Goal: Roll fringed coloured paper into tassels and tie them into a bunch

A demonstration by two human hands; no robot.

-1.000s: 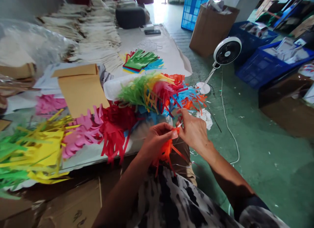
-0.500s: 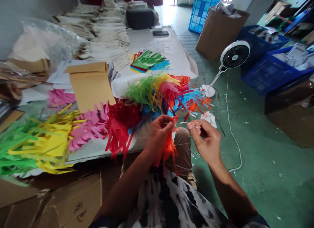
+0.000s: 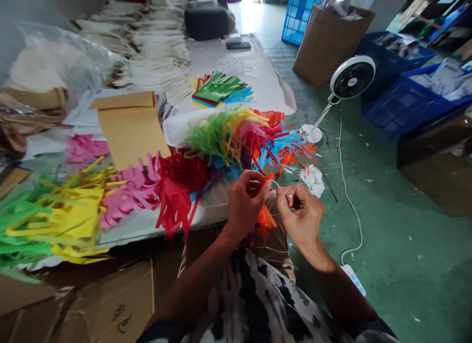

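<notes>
Above my lap, my left hand (image 3: 246,200) pinches the top of an orange paper tassel (image 3: 266,219), whose fringed strips hang below the fingers. My right hand (image 3: 302,212) is closed on a thin white string (image 3: 276,183). The string's end meets the orange paper at my left fingertips; whether it passes through a loop there I cannot tell. On the table to the left lie fringed red paper (image 3: 180,185), pink paper (image 3: 129,190), yellow paper (image 3: 83,210) and green paper (image 3: 25,220). A multicoloured bunch of fringed paper (image 3: 236,136) lies just beyond my hands.
A white tray (image 3: 171,131) and a brown envelope (image 3: 129,131) lie on the table, with stacked pale sheets (image 3: 158,52) behind. A white fan (image 3: 353,78) stands on the floor at the right, near blue crates (image 3: 413,102). A power strip (image 3: 353,279) lies on the floor.
My right hand has moved left, bringing the string's end to the orange paper in my left hand. My left hand has turned slightly and keeps its pinch.
</notes>
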